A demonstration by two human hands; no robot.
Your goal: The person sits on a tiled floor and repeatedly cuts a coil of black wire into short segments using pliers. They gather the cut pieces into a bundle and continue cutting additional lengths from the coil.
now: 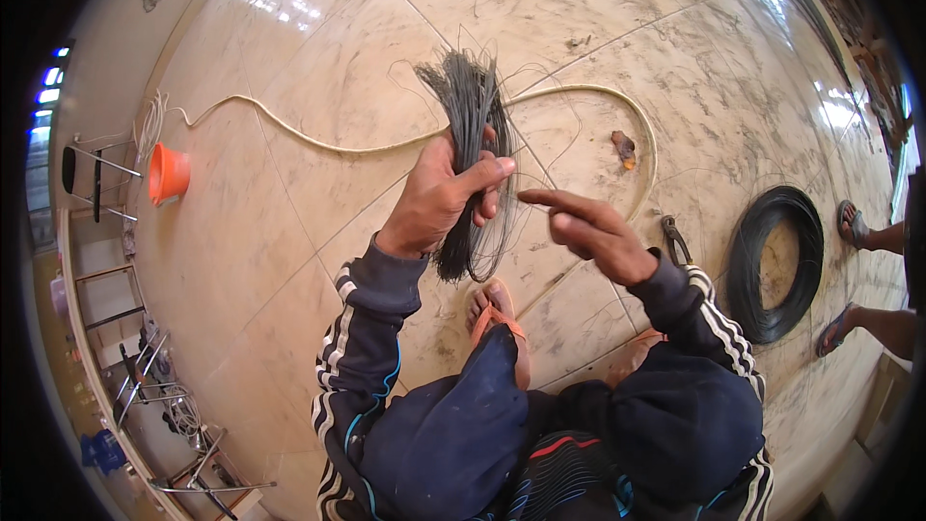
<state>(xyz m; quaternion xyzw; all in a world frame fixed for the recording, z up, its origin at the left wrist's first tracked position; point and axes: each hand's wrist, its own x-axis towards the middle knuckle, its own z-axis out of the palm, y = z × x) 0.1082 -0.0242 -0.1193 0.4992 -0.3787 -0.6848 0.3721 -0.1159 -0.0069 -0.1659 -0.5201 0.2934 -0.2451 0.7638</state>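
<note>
A thick bundle of thin dark wires (465, 96) is gripped in my left hand (427, 198), whose fingers and thumb close around its middle. The cut ends fan out at the top, and a few loose strands arc off to both sides. Just right of the bundle is my right hand (603, 234), its index finger stretched toward the wires and the other fingers partly bent. No object shows in it, though a fine strand at its fingertips would be hard to make out.
A large coil of black wire (741, 275) lies at right, with pincers (673, 233) beside it. A pale cable (359, 150) curves across the tiled floor. An orange bucket (170, 176) and folding chairs stand left. Another person's sandalled feet (853, 225) are far right. A brown scrap (624, 150) lies nearby.
</note>
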